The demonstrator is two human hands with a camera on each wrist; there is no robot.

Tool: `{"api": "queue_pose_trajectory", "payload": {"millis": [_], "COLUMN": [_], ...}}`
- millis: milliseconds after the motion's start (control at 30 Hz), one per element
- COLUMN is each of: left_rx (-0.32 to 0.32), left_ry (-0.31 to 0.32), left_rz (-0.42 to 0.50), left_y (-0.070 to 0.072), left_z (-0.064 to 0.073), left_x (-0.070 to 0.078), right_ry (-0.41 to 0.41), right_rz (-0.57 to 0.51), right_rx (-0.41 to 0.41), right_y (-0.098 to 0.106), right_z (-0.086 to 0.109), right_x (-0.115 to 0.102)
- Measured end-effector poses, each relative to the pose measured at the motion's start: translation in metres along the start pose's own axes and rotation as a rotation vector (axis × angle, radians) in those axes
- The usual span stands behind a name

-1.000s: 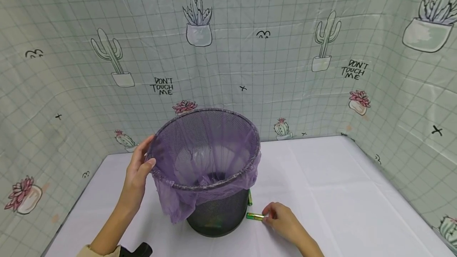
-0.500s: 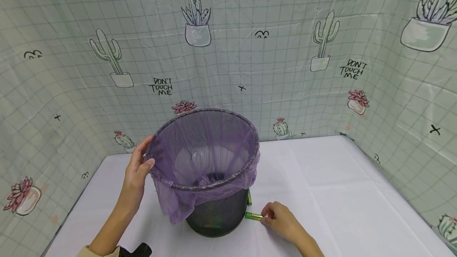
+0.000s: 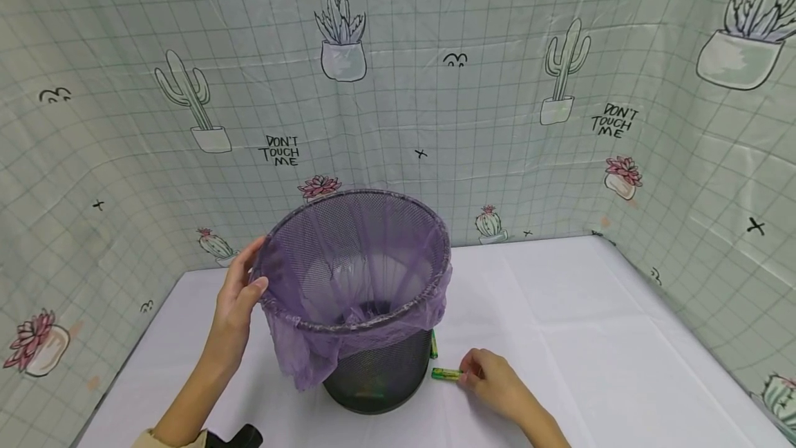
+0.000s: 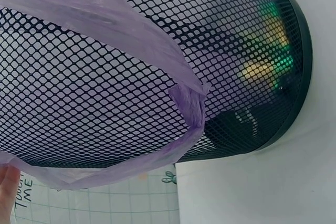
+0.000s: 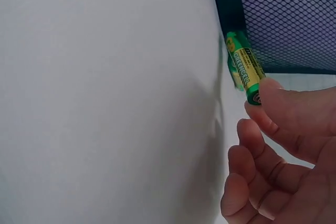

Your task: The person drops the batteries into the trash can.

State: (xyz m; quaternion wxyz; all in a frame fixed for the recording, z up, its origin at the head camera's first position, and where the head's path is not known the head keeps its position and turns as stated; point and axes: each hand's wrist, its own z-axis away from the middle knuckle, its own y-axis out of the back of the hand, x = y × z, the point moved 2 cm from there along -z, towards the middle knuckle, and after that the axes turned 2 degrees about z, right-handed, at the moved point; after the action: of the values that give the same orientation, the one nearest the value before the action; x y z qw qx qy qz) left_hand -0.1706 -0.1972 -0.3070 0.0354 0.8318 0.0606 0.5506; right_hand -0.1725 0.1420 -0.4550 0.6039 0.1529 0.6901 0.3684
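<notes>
A black mesh waste bin, lined with a purple plastic bag folded over its rim, stands on the white table. On the left side of the rim, my left hand grips edge and bag together, thumb inside; only a fingertip shows in the left wrist view. Right of the bin's base, my right hand pinches one end of a green and yellow battery between thumb and index finger. Another green battery lies against the bin's right side, partly hidden by it.
Blurred green and gold shapes show through the mesh near the bin's base; whether they are inside cannot be told. White cloth covers the table. A grid-patterned curtain surrounds the back and sides.
The right hand has shifted the pinched battery slightly right and away from the bin's base. The left hand keeps its grip on the rim, and the bin stays in place.
</notes>
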Motion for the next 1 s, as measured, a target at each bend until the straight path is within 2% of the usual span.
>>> {"api": "queue_pose_trajectory", "payload": {"millis": [167,367,533,633,833,1000], "left_rx": [-0.003,-0.001,0.001,-0.001,-0.008,-0.008], "left_ry": [0.007,0.008,0.007,0.005,0.004,0.006], "left_rz": [-0.008,-0.002,0.007,0.009,0.014,0.01], "left_y": [0.001,0.001,0.001,0.001,0.0,0.0], "left_z": [0.0,0.0,0.0,0.0,-0.001,-0.001], "left_x": [0.0,0.0,0.001,0.001,0.001,0.001], "right_ry": [0.022,0.001,-0.053,-0.057,0.015,0.054], "right_rz": [-0.02,-0.042,-0.084,-0.094,-0.101,-0.126], "right_rx": [0.037,0.079,0.154,0.216,0.347,0.403], "right_y": [0.008,0.021,0.036,0.046,0.065,0.079], "right_z": [0.002,0.002,0.003,0.005,0.01,0.014], "right_x": [-0.003,-0.01,-0.023,-0.033,-0.053,-0.066]}}
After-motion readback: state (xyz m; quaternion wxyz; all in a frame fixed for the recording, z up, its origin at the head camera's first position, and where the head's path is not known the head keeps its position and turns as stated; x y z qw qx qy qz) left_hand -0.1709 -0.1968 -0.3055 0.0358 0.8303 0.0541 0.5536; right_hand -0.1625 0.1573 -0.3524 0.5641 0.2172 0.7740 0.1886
